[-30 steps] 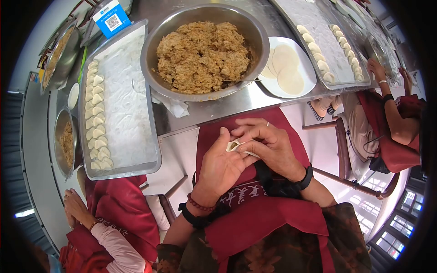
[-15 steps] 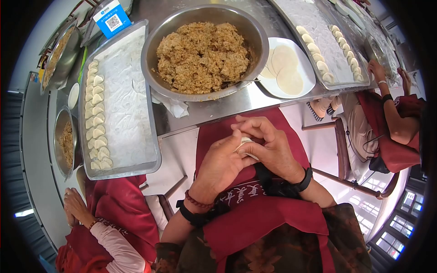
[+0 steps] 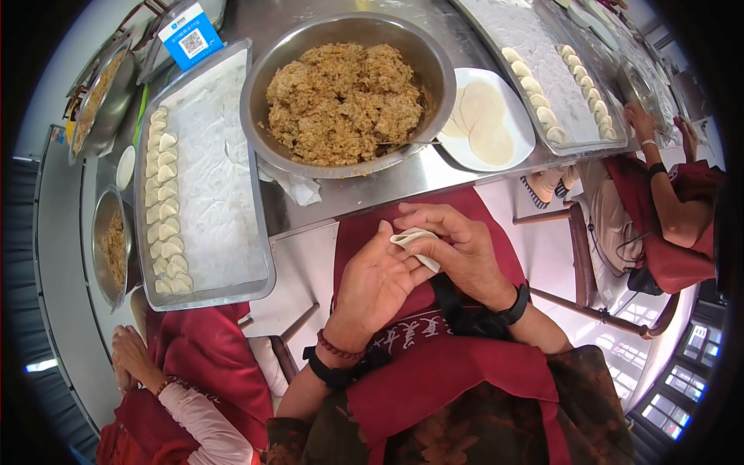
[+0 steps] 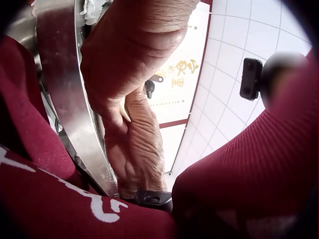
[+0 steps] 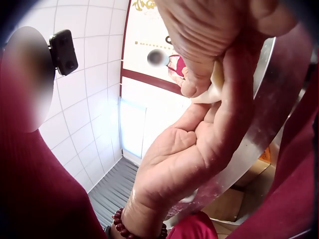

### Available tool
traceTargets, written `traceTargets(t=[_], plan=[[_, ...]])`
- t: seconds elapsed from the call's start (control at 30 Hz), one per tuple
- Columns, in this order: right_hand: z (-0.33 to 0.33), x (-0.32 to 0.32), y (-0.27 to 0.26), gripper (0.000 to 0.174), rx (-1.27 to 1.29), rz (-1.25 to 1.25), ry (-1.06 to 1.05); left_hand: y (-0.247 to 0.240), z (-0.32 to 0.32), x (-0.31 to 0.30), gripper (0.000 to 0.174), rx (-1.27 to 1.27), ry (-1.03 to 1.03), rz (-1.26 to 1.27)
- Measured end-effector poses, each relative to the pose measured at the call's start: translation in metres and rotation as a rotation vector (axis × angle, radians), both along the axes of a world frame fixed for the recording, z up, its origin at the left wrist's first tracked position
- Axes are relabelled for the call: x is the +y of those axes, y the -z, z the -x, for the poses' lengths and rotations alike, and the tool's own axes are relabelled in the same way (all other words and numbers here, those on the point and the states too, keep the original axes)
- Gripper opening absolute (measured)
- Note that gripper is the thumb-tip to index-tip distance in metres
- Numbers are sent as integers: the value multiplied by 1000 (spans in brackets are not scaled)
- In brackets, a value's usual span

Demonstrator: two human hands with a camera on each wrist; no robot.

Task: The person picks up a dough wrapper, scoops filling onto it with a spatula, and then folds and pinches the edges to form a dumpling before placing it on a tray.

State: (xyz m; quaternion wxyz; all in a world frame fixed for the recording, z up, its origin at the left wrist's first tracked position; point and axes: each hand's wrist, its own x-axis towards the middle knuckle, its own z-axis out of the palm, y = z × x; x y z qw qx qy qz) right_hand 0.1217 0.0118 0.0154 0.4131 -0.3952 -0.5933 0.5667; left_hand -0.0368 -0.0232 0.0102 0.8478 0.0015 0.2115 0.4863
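A folded dumpling wrapper [image 3: 417, 242] lies across my left fingers, its pale rim facing up. The right hand [image 3: 474, 260] pinches it, thumb along the near side and fingers behind. Palm up, the left hand [image 3: 372, 287] carries it on extended fingers, thumb pointing away near the wrapper's left end. Only a pale sliver of the dumpling [image 4: 124, 110] shows between the hands in the left wrist view. In the right wrist view, the dumpling's edge [image 5: 216, 84] peeks out beside the left fingers. Filling inside is hidden now.
A steel bowl of filling [image 3: 260, 124] stands ahead on the table, beside a white plate [image 3: 521, 147] with round wrappers. Left is a floured tray [image 3: 221, 186] with a column of dumplings; another tray [image 3: 554, 77] is at right. Other people sit on both sides.
The wrapper opening, with filling showing earlier, has been folded over. My left thumb pressed in against it half a second ago and has since lifted away, baring the palm.
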Motion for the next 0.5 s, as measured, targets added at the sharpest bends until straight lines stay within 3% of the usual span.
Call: traceTargets(t=[0.27,0.5], plan=[[-7,5,9,13,-127,-265,-68,-10,-4,1,42,94,14,-73],[0,-1,-9,23,-1,86,-35,2,0,-5,41,260,66,-135]])
